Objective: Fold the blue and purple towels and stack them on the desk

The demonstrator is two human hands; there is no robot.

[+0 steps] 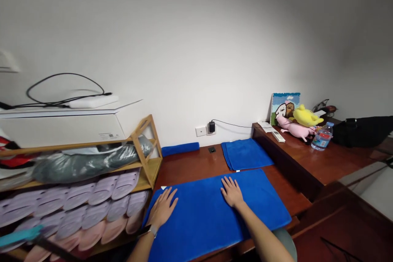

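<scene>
A large blue towel (199,213) lies spread over the front of the brown wooden desk (190,167). On its left part my left hand (162,208) rests flat with the fingers spread, and a watch is on that wrist. My right hand (231,191) lies palm down near the towel's far edge, right of the middle, fingers stretched out. Behind it sits a folded blue towel (247,153), close to the raised side of the desk. A rolled or narrowly folded blue towel (180,148) lies against the wall at the back left.
To the left a wooden rack (147,153) carries purple slippers (102,188), a plastic-wrapped bundle (92,166) and a white box (61,127). On the right, a higher cabinet (302,159) bears plush toys (296,129), a water bottle (323,137) and a remote (278,136). A black charger (211,126) is plugged into the wall.
</scene>
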